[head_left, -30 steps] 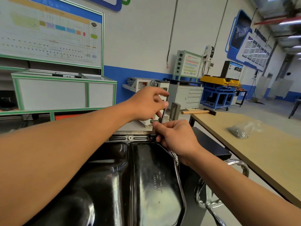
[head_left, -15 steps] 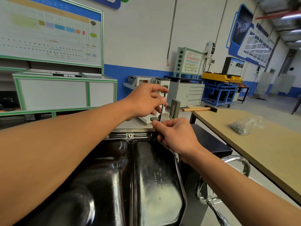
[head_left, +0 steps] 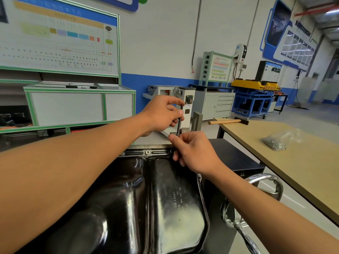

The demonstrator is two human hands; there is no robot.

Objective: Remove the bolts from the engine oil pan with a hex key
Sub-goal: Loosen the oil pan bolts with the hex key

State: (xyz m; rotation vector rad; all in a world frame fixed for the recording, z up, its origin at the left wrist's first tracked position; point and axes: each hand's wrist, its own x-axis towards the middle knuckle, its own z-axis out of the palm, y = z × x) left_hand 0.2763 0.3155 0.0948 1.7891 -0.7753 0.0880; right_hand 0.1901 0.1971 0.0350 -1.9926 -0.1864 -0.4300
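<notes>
Upright, a thin black metal hex key (head_left: 179, 123) is held two-handed.
The left hand (head_left: 162, 112) pinches its top; below it, the right hand (head_left: 195, 153) pinches the shaft over the glossy black oil pan (head_left: 146, 198).

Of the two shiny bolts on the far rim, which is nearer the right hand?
The bolt between the two slots; the other bolt lies further left.

Training workshop, wiring-diagram board (head_left: 58, 39), tool cabinet (head_left: 214, 105), workbench (head_left: 302, 162) with hammer (head_left: 227, 121), probably automotive
</notes>
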